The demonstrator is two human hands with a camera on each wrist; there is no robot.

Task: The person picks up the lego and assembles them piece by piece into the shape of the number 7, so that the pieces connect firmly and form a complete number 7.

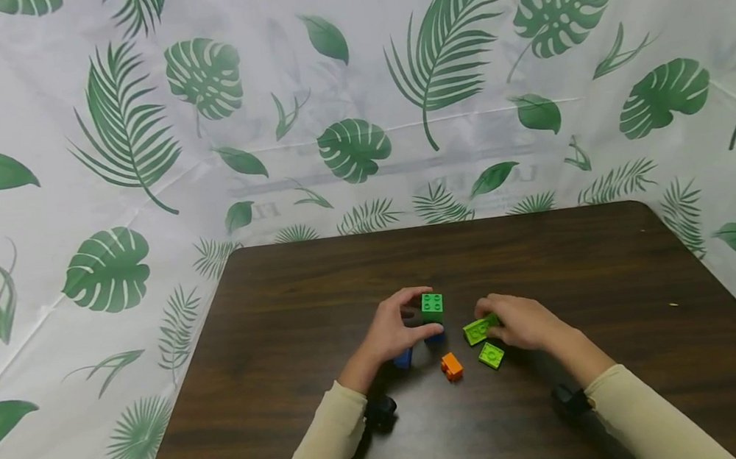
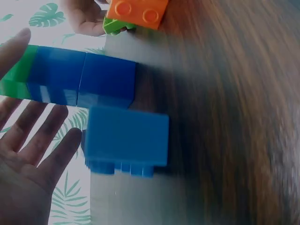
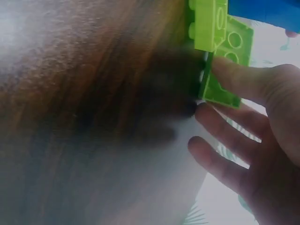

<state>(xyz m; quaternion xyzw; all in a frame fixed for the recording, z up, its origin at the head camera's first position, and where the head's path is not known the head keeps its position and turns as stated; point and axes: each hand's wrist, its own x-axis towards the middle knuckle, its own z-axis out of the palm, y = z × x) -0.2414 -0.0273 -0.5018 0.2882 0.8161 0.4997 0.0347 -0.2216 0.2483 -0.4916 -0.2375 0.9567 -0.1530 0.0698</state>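
My left hand (image 1: 391, 328) has its thumb and fingers round a small tower of toy building bricks, with a green brick (image 1: 431, 305) on top and blue bricks (image 2: 82, 77) below. A loose blue brick (image 2: 126, 136) lies on its side by that hand, partly hidden by it in the head view. My right hand (image 1: 523, 320) pinches a long lime-green brick (image 3: 225, 89) between thumb and fingers, its hollow underside facing the thumb. Close in front of it lies a smaller lime-green brick (image 1: 491, 355). An orange brick (image 1: 451, 366) rests between the hands, nearer the person.
The bricks are on a dark wood-grain table (image 1: 544, 257) with rounded far corners. Behind and beside it hangs a white sheet (image 1: 352, 61) with green leaf prints. A tiny pale scrap (image 1: 673, 304) lies toward the table's right edge.
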